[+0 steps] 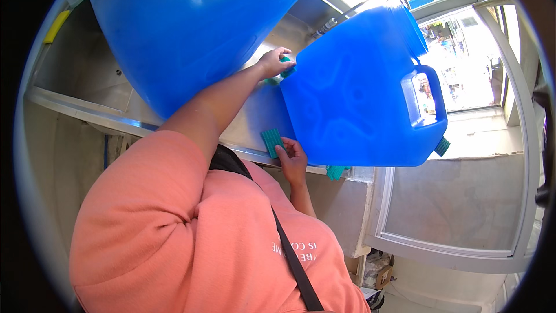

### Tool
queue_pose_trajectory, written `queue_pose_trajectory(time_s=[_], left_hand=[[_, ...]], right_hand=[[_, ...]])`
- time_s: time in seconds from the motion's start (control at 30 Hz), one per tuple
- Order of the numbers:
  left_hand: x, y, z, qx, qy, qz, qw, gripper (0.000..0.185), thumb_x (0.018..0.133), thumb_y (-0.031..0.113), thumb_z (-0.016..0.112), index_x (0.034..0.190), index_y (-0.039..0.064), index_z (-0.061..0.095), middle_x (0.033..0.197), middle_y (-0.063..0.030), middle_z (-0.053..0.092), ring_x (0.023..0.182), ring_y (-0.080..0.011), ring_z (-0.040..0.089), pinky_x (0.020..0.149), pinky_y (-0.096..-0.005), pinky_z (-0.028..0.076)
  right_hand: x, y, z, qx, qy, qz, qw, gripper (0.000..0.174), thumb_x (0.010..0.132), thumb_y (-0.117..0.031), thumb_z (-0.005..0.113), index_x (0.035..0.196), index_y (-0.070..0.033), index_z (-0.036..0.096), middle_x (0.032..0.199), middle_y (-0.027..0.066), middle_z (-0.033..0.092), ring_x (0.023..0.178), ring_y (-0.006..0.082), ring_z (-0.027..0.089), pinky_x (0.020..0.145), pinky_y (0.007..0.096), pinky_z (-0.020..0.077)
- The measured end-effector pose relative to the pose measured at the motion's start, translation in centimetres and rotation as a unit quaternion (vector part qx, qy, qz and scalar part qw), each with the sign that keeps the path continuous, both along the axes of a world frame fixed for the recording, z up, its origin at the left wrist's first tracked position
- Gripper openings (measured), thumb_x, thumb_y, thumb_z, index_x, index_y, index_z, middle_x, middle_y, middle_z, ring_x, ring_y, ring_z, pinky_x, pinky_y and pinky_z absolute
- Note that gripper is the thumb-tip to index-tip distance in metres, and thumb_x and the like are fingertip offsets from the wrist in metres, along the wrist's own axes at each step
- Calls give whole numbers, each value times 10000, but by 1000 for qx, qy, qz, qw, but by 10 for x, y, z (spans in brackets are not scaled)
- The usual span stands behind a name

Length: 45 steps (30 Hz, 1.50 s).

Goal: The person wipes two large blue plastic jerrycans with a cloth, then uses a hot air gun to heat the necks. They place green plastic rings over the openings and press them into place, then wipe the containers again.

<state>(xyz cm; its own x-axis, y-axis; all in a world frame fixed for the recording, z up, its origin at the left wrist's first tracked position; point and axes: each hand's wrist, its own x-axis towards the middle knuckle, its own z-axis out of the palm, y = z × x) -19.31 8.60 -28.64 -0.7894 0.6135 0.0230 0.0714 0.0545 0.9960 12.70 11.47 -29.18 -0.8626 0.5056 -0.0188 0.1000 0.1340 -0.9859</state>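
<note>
My left hand (274,63) reaches between two blue plastic water jugs, its fingers closed on a small green piece (286,67) beside the left corner of the smaller jug (347,95). Clear plastic shows just below those fingers; what it belongs to is partly hidden. Near the metal edge, my right hand (293,158) pinches a flat green plastic seal (272,142) bearing printed writing between thumb and fingers. The larger jug (186,39) stands at the left, behind my left forearm. Another green seal (442,147) wraps a small outlet at the smaller jug's lower right corner.
Both jugs stand in a stainless steel sink (260,111) with a raised front rim. Several green seals (336,172) hang at that rim. A metal pipe fitting (323,27) runs behind, and a framed glass panel (456,200) borders the right. A yellow piece (56,27) sits on the left rim.
</note>
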Motion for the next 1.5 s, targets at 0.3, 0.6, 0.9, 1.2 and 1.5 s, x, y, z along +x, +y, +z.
queue_pose_trajectory(time_s=[0.3, 0.6, 0.9, 1.2, 1.5], left_hand=[[-13, 13, 3, 25, -174, -95, 980, 475, 900, 464, 565, 1206, 110, 641, 1031, -37, 677, 865, -179, 632, 781, -353, 501], [-14, 27, 10, -52, -175, -129, 975, 560, 919, 560, 386, 1130, 131, 678, 975, -71, 677, 944, -224, 613, 829, -423, 472], [-26, 38, -13, -58, 49, -88, 993, 641, 948, 554, 318, 1225, 78, 644, 1207, -206, 648, 1171, -339, 578, 1004, -377, 399], [63, -29, 29, -29, 295, 183, 938, 517, 969, 469, 482, 1251, 49, 587, 1254, -234, 587, 1196, -365, 548, 1048, -402, 391], [221, -279, 130, -352, -42, -315, 880, 615, 954, 601, 477, 1043, 35, 700, 1015, -168, 689, 962, -276, 640, 845, -382, 483]], right_hand=[[2, 2, -2, -9, 11, 7, 1000, 278, 882, -23, 705, 1146, 5, 626, 961, 16, 640, 854, 73, 598, 737, 220, 483], [4, 2, 0, -12, -10, 3, 1000, 280, 884, -26, 702, 1151, 10, 623, 959, 17, 639, 847, 78, 594, 743, 222, 481], [3, 1, 2, -14, -16, 10, 1000, 263, 896, -6, 678, 1150, 20, 615, 988, 42, 662, 893, 99, 610, 788, 235, 483], [5, 7, 2, -42, 4, 56, 998, 259, 894, -22, 687, 1142, 11, 623, 1002, 50, 671, 912, 107, 621, 803, 249, 492], [1, 16, 19, -71, -83, 106, 988, 165, 867, -3, 697, 1024, -18, 651, 971, 36, 664, 893, 113, 617, 810, 256, 491]])
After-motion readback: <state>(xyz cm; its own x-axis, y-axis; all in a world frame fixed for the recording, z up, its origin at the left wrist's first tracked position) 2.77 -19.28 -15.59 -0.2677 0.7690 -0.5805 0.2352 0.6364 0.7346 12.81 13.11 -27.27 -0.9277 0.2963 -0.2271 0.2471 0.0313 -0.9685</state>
